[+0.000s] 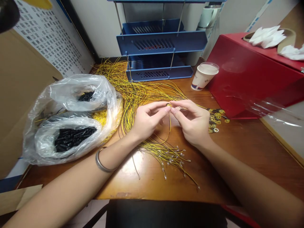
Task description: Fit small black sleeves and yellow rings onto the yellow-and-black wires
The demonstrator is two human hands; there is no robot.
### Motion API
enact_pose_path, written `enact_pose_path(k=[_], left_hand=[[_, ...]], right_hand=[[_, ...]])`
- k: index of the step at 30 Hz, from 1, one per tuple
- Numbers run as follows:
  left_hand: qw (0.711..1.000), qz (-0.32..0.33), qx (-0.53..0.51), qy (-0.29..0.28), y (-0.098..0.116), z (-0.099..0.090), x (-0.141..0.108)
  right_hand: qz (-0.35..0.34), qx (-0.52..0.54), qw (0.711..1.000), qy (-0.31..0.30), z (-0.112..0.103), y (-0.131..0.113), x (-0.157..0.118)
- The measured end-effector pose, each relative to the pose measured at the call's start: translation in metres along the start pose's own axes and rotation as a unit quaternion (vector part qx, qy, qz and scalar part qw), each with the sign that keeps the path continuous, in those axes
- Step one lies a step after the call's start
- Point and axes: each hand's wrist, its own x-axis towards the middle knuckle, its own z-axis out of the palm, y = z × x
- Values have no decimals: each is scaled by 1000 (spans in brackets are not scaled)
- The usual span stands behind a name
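Observation:
Both hands meet above the middle of the wooden table. My left hand (149, 119) pinches a small yellow piece (168, 105) with a dark edge, and my right hand (193, 122) grips the same piece from the other side. From it a thin yellow wire (170, 125) hangs down. Under and behind my left hand lies a large bundle of yellow and black wires (133, 91). Wire ends with small clear tips (177, 158) fan out nearer the table's front. Right of my right hand sit several yellow hexagonal caps with black parts (217, 117).
Plastic bags (30, 139) at the left hold black sleeves (71, 137) and yellow caps (101, 117). Behind stands a blue metal rack (163, 42). A paper cup (204, 76) is beside a red box (247, 69) with tissues on top. The table's front edge (166, 199) is near.

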Motion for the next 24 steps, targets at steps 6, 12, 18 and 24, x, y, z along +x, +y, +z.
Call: enact_pose_path(k=[6,12,18,24], left_hand=[[1000,-6,-13,-19,1,-1,-1],[999,-4,-29,-20,1,0,0],[999,9,-31,-20,-2,-2,1],[1000,24,-9,-14,-2,-2,1]], right_hand=[[-29,-4,1000,0,1,-1,0],[-42,-7,999,3,2,0,1],[-53,-13,999,-3,1,1,0],[-40,-17,999,-12,0,-1,-1]])
